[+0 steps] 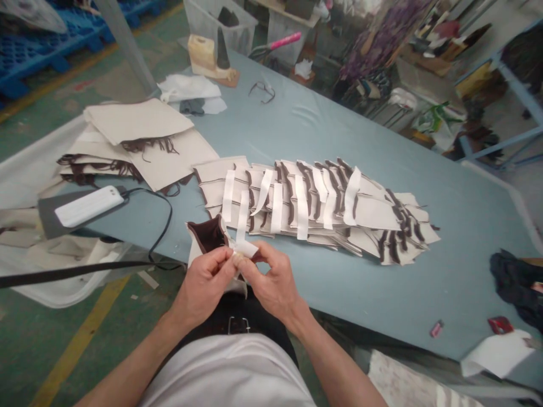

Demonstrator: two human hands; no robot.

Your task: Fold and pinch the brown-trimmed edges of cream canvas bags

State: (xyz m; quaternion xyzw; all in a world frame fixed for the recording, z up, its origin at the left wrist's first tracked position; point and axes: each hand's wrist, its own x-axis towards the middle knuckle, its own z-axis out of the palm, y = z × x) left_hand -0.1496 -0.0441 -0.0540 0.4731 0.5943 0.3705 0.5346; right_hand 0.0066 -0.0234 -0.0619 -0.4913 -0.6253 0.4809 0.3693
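Note:
Close to my body, at the table's near edge, my left hand (206, 285) pinches a beige fabric pouch (195, 251) whose dark brown inside shows. My right hand (274, 282) meets it thumb to thumb and pinches a short white strip (246, 248) at the pouch's edge. The exact spot between the fingertips is hidden. Just beyond my hands lies a long overlapping row of beige pieces (373, 212) with dark brown edges. Several loose white strips (302, 206) rest across that row.
Stacked beige panels (139, 121) with dark fringes lie at the left, near a white power strip (89, 206) and its black cable (170, 217). Eyeglasses (263, 90) and a thread cone (223, 51) sit farther back. A white bin (63, 297) stands left; another person (382, 34) is beyond the table.

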